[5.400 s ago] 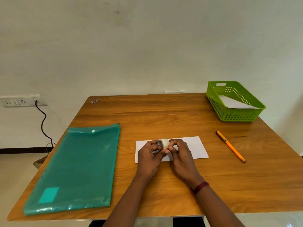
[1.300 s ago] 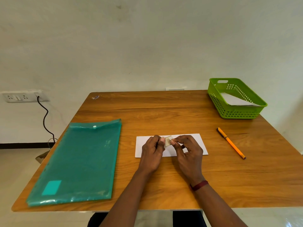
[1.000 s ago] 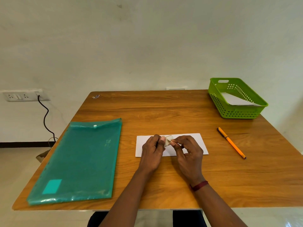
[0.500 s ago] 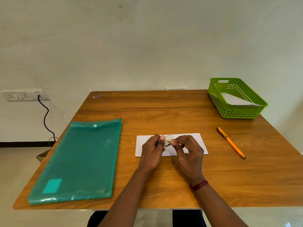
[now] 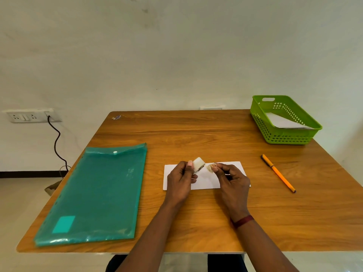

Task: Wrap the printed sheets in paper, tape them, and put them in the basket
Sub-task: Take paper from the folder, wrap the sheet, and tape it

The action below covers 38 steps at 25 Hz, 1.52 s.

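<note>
A folded white paper packet [image 5: 204,179] lies flat on the wooden table [image 5: 196,134], partly covered by both hands. My left hand [image 5: 181,178] pinches a small roll of clear tape [image 5: 198,164] just above the packet. My right hand [image 5: 231,178] pinches a short strip of tape [image 5: 210,168] beside the roll, a small gap apart from it. A green plastic basket [image 5: 282,137] stands at the table's far right corner with a white packet [image 5: 280,120] inside it.
A large teal plastic folder [image 5: 98,193] lies on the table's left side. An orange pen [image 5: 278,172] lies to the right of the packet. A wall socket [image 5: 29,115] with a black cable is at the left, beyond the table.
My hands have drawn apart. The tape roll in the left hand and the strip's end in the right hand were touching and now show a gap between them.
</note>
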{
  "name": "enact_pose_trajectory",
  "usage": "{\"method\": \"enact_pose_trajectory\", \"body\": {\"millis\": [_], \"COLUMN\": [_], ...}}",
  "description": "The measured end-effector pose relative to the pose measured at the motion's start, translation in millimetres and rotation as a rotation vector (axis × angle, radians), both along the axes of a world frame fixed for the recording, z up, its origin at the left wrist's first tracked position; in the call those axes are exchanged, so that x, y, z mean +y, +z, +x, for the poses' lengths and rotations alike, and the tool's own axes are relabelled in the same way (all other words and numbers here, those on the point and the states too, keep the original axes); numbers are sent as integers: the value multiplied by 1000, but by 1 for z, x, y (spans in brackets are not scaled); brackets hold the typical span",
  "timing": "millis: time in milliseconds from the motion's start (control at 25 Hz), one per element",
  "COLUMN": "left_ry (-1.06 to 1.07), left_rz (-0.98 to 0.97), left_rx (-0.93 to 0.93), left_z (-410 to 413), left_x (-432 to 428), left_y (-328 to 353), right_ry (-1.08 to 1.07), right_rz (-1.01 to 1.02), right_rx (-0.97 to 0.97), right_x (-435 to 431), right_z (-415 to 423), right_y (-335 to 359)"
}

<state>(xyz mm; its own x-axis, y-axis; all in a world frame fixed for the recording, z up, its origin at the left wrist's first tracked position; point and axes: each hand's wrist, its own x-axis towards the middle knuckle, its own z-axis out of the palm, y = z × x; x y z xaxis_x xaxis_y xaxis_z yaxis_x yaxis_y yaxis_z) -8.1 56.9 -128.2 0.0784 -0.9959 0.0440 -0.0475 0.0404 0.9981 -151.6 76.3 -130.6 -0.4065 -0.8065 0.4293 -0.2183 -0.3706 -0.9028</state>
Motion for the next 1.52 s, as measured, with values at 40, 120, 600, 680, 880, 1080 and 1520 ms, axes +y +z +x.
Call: {"method": "enact_pose_trajectory", "body": {"millis": [40, 120, 600, 680, 880, 1080, 1520], "left_ry": [9, 33, 328, 335, 377, 400, 154], "left_rz": [32, 69, -58, -54, -43, -84, -311], "left_rx": [54, 125, -628, -711, -777, -744, -681], "left_z": [1, 5, 71, 74, 76, 75, 17], "left_x": [-1, -4, -66, -73, -82, -75, -22], "left_y": [3, 8, 8, 7, 5, 6, 19], "right_ry": [-1, 4, 4, 4, 11, 32, 47], "right_rz": [19, 49, 48, 56, 114, 149, 203], "right_rx": [-8, -19, 143, 129, 95, 30, -71], "right_x": [0, -1, -1, -2, 0, -1, -10], "right_z": [0, 0, 1, 0, 2, 3, -6], "right_y": [0, 0, -1, -3, -1, -1, -5]}}
